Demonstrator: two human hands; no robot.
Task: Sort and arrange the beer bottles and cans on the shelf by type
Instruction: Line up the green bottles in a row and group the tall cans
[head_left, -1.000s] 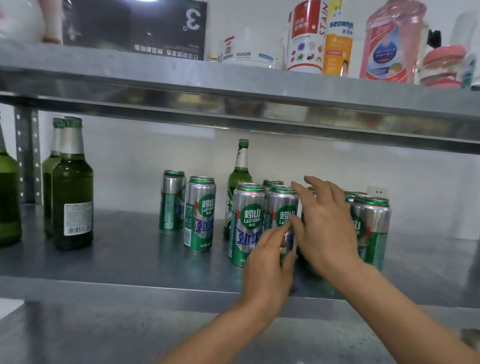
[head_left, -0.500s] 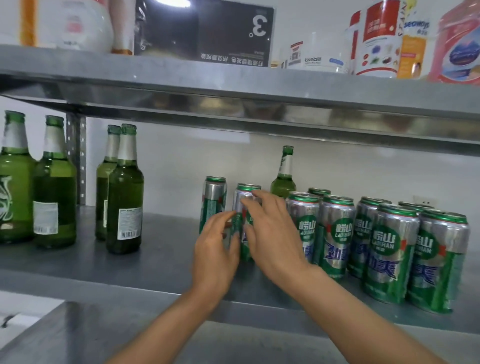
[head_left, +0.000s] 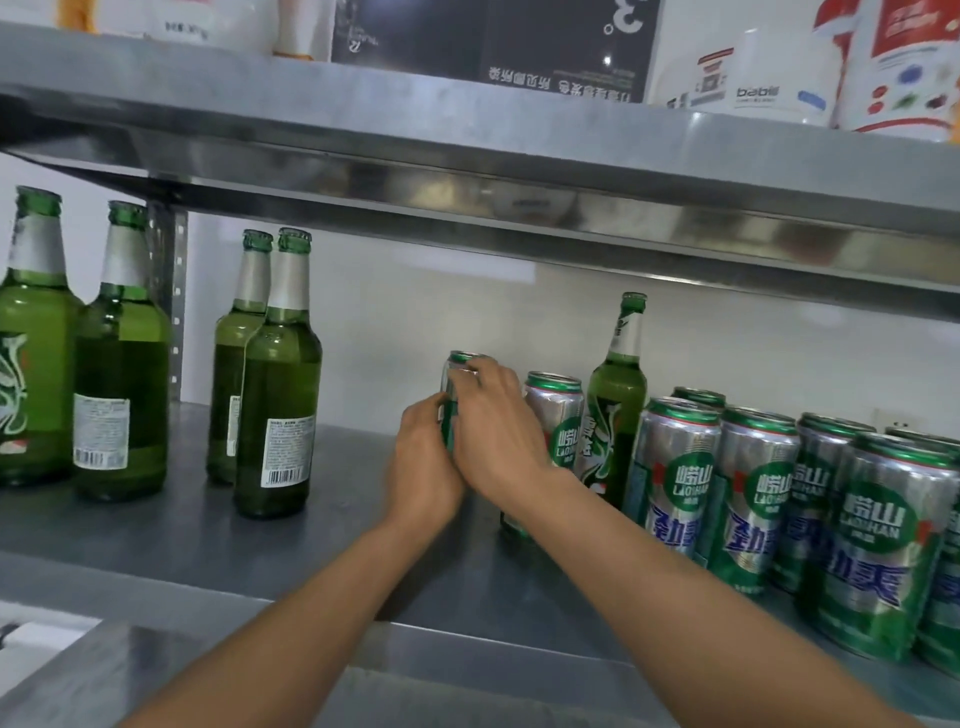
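A: Your left hand (head_left: 423, 462) curls round the left side of a can (head_left: 457, 359), clamped on it.

B: Your right hand (head_left: 496, 436) closes on the same can from the right, with its fingers (head_left: 470, 375) bent over the green rim. Between them you leave only the rim and a thin strip of the side showing.

A: You hold that can upright over the middle of the shelf (head_left: 156, 540). Your hands hide whether its base rests on the metal.

B: Just beside it on the right stands a second can (head_left: 553, 415). Your right hand hides whether the two touch.

A: Past that you have a lone bottle (head_left: 618, 410), upright. Beyond it a packed cluster of cans (head_left: 758, 499), silver and green, runs to the right edge.

B: Well apart on your left, four green bottles (head_left: 278, 395) stand in two pairs, one pair nearer your hands and one at the far left.

A: Above you, an upper shelf (head_left: 467, 130) carries boxes and tubs.
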